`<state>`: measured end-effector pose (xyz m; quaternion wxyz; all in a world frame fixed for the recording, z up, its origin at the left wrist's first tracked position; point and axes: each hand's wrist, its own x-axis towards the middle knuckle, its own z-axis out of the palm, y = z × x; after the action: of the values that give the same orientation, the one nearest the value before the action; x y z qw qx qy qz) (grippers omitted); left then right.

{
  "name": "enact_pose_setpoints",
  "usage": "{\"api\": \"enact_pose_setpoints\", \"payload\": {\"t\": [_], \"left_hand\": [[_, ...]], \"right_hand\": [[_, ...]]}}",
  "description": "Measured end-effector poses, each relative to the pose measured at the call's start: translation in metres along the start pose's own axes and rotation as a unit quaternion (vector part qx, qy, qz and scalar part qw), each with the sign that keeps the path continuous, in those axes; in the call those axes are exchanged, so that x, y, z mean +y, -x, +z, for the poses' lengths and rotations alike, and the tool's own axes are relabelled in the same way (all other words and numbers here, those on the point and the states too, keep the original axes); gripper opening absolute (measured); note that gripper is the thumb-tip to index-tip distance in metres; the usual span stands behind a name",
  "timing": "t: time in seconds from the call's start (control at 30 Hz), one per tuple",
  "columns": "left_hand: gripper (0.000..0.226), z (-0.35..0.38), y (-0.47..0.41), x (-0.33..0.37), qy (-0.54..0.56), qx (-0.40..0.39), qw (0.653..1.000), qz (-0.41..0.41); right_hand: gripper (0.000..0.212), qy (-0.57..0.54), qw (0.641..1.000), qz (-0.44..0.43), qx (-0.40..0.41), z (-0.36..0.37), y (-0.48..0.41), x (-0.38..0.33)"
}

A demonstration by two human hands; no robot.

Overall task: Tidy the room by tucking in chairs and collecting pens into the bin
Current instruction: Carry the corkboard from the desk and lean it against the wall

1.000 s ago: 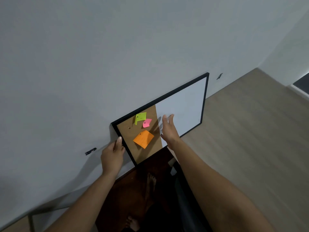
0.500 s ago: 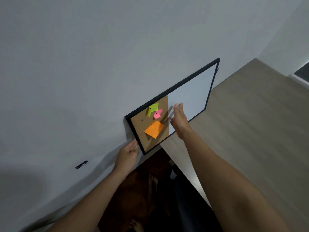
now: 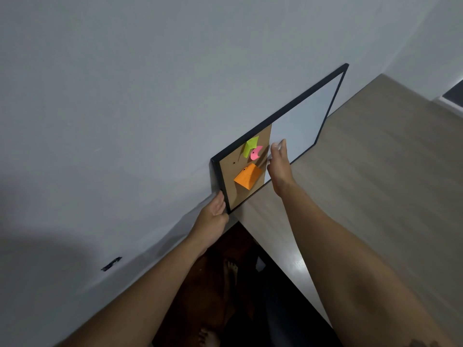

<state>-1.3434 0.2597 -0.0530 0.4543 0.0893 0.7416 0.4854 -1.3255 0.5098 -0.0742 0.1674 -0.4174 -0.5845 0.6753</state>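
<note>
We have the framed board (image 3: 298, 121) propped on the desk (image 3: 363, 184) along its wall edge, so it could tip forward or slide. Our left hand (image 3: 213, 219) pinches its near corner; our right hand (image 3: 279, 166), fingers loosely spread, holds nothing and could brush the orange note (image 3: 248, 177). No pens, bin or chairs show.

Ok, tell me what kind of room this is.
Probably an office or study room. A board, half cork and half whiteboard with sticky notes pinned on, leans against a bare wall on a pale desk. Both hands steady the board.
</note>
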Motion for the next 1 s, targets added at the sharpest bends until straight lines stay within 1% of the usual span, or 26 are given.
{"api": "enact_pose_setpoints", "payload": {"t": [0.2, 0.37, 0.57, 0.67, 0.73, 0.83, 1.0], "left_hand": [[0.082, -0.004, 0.003, 0.0, -0.009, 0.004, 1.0, 0.007], [0.075, -0.013, 0.02, -0.005, -0.032, 0.021, 0.999, 0.002], [0.056, -0.033, 0.067, -0.033, -0.022, 0.04, 0.999, 0.005], [0.047, -0.041, 0.093, -0.056, -0.025, 0.043, 0.999, 0.015], [0.041, -0.043, 0.109, -0.069, -0.033, 0.038, 0.998, 0.023], [0.033, -0.037, 0.13, -0.078, -0.034, 0.019, 0.999, 0.03], [0.032, -0.014, 0.157, -0.074, -0.026, -0.011, 0.999, 0.046]], "right_hand": [[0.074, 0.029, 1.0, 0.011, 0.0, -0.004, 0.003, -0.003], [0.075, 0.07, 0.997, 0.032, 0.004, -0.009, 0.024, -0.004], [0.074, 0.113, 0.992, 0.049, 0.014, -0.021, 0.075, 0.014], [0.069, 0.12, 0.992, 0.038, 0.004, -0.029, 0.11, 0.023], [0.061, 0.136, 0.99, 0.031, -0.002, -0.034, 0.133, 0.03], [0.065, 0.161, 0.986, 0.041, -0.003, -0.043, 0.165, 0.042], [0.065, 0.171, 0.984, 0.047, -0.01, -0.069, 0.213, 0.058]]}}
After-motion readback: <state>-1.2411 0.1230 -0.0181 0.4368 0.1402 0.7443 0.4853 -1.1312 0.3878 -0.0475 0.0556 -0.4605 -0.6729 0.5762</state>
